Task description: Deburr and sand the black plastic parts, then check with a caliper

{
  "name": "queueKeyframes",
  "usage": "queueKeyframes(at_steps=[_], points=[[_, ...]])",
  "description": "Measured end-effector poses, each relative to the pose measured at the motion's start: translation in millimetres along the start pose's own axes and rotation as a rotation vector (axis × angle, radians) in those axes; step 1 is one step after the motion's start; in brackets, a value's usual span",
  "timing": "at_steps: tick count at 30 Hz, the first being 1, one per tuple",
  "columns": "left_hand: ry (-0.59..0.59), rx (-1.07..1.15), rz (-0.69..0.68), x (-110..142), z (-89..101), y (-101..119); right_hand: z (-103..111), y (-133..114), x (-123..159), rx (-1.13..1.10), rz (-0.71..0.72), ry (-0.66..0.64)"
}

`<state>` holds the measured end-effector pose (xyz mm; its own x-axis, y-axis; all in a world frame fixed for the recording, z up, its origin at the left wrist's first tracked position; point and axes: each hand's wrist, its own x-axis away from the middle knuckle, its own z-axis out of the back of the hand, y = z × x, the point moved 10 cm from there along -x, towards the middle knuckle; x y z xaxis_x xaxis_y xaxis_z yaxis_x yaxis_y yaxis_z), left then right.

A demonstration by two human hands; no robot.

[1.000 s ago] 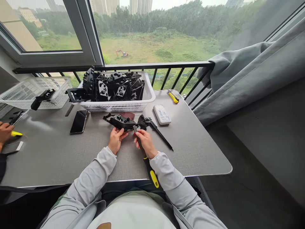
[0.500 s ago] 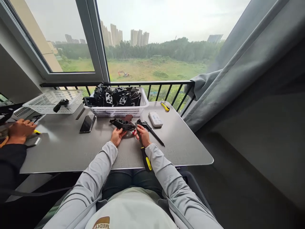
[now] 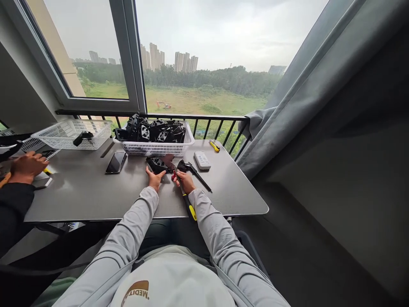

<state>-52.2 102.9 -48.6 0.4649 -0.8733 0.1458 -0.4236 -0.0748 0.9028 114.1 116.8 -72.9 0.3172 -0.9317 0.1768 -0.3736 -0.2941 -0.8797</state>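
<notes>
My left hand (image 3: 154, 179) is closed on a black moulded plastic part (image 3: 156, 165), thumb along its near side. In my right hand (image 3: 185, 182) is a flat file (image 3: 191, 208); its black and yellow handle points back toward me and its dark blade runs up past my fingers close to the part's right end. Something small and red (image 3: 173, 176) shows at my right fingertips; I cannot tell what it is. Just beyond that hand lies a black caliper (image 3: 200, 178). A dark reddish-brown flat piece (image 3: 168, 159) shows behind the plastic part.
Behind the hands, a white basket (image 3: 153, 150) is heaped with black plastic parts. A phone (image 3: 116, 163), a white box (image 3: 202, 160) and a yellow utility knife (image 3: 214, 146) lie on the table. Leftward are another white basket (image 3: 96, 144) and a co-worker's hand (image 3: 28, 167).
The view has shifted slightly. The plastic part has turned in my left hand and shows more of its face. The file is still in my right hand, with its handle at a lower slant.
</notes>
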Motion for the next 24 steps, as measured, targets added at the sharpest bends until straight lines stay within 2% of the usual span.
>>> queueKeyframes(at_steps=[7,16,24], points=[[-0.006,-0.089,-0.072,-3.8,-4.1,4.3,-1.5,-3.2,-3.0,-0.033,0.041,-0.012],[0.058,-0.076,-0.095,-7.5,2.3,4.8,0.8,-9.1,0.0,-0.057,0.080,0.039],[0.117,0.005,-0.098,0.7,8.0,12.5,-1.0,-11.4,3.5,-0.038,0.095,0.067]])
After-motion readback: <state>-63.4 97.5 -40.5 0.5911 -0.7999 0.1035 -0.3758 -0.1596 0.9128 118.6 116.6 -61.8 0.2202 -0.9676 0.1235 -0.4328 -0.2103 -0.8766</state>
